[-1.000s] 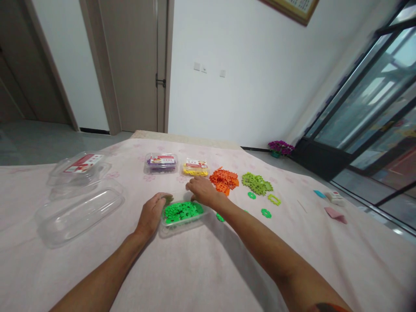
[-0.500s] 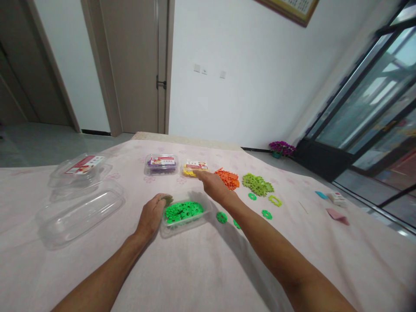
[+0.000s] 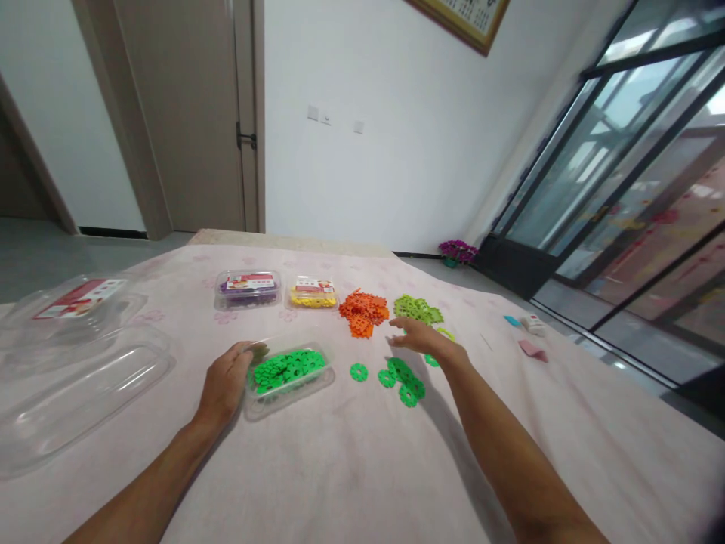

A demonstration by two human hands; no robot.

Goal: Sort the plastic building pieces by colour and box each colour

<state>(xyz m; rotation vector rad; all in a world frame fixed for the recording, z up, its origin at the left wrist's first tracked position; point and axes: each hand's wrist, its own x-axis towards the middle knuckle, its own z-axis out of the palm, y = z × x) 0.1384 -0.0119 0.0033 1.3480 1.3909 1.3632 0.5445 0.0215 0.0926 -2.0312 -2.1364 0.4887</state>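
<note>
My left hand [image 3: 225,378] grips the left end of a clear plastic box [image 3: 266,409]. Inside the box lies a heap of green snowflake discs [image 3: 288,370]. My right hand [image 3: 422,336] hovers empty with its fingers apart, between an orange pile of discs [image 3: 363,310] and a lime-green pile [image 3: 416,308]. Below it on the cloth are several loose green discs [image 3: 405,378], partly overlapping. One single green disc [image 3: 359,372] lies nearer the box. A yellow-green ring piece [image 3: 446,333] is partly hidden behind my right hand.
Behind the box stand a lidded box of purple pieces [image 3: 248,291] and one of yellow pieces [image 3: 313,293]. Clear plastic trays and lids [image 3: 84,393] lie at the left. A pink cloth piece [image 3: 533,350], a small white box [image 3: 533,325] and a blue piece [image 3: 512,321] sit at the right.
My right hand has moved right from near the yellow box, and its fingers have spread. More loose green discs show below it. The view has swung right; my left hand stays on the box.
</note>
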